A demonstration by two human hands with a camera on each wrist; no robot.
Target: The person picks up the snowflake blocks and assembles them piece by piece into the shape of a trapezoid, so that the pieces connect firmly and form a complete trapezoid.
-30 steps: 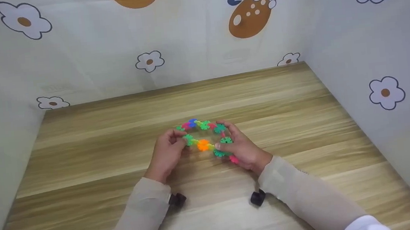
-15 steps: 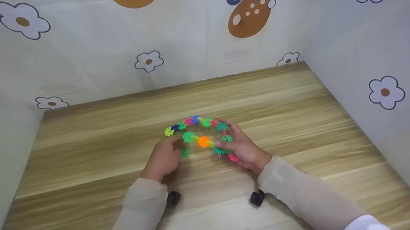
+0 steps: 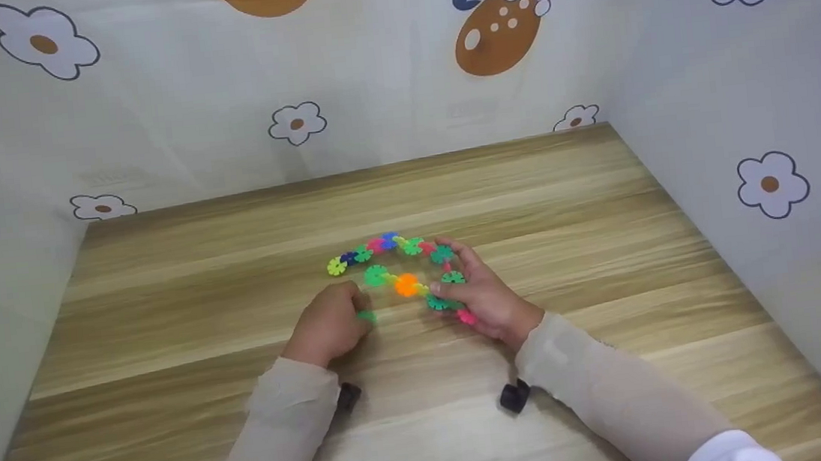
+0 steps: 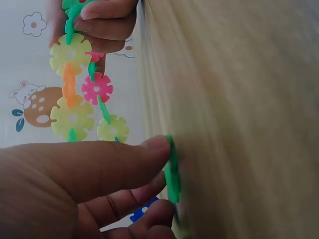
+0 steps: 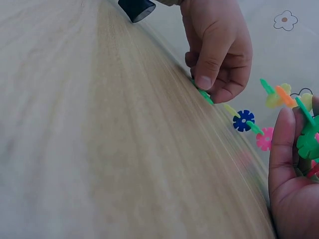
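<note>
A curved chain of notched plastic snowflake discs, in green, yellow, orange (image 3: 407,285), pink, blue and navy, hangs from my right hand (image 3: 491,299). The right thumb and fingers grip it at the dark green discs (image 3: 438,301). One end is a yellow disc (image 3: 336,266), the other a green disc (image 3: 376,275), with a gap between them. Left of and nearer than that gap, my left hand (image 3: 325,323) pinches a separate green snowflake disc (image 4: 172,184) by its edge, close to the tabletop. A pink disc (image 3: 467,317) sticks out below the right palm.
The wood-grain table (image 3: 197,281) is bordered by pale walls (image 3: 379,60) printed with flowers, brown shapes and a rabbit. Black camera mounts (image 3: 515,397) sit below both wrists, close to the tabletop.
My left hand has let go of the chain's left part and drawn down and left with a green disc. The chain's yellow and navy end now shows. The right hand has stayed in place.
</note>
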